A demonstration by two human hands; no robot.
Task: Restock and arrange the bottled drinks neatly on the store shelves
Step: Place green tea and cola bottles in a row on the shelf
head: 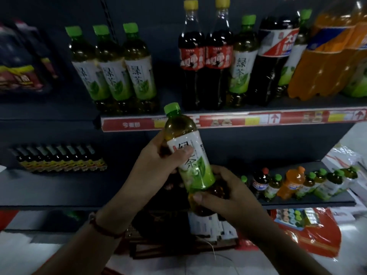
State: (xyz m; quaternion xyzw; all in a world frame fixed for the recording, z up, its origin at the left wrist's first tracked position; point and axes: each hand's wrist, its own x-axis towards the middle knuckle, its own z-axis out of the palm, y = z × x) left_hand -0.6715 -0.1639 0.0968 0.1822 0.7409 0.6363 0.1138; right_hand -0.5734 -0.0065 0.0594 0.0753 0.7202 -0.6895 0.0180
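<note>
Both hands grasp the green tea bottle (188, 153) at frame centre: left hand (158, 163) round its label, right hand (222, 193) cupping its base. Its long axis tilts cap-up toward the three shelved green tea bottles (113, 66) at upper left.

The bottle (188, 153) I grip in my left hand (156, 165) and right hand (222, 193) has a bright green cap, amber liquid, and a white label fading to leaf-green with black characters. Above my grip, three matching green-capped bottles (114, 66). Up and right of my grip, two dark cola bottles (206, 56) carry yellow caps and red labels; beyond them, orange soda bottles (327, 56) with blue-banded labels. The shelf strip (238, 119) behind my grip is red with yellow and white tags. A red cord (103, 229) circles my left wrist.
</note>
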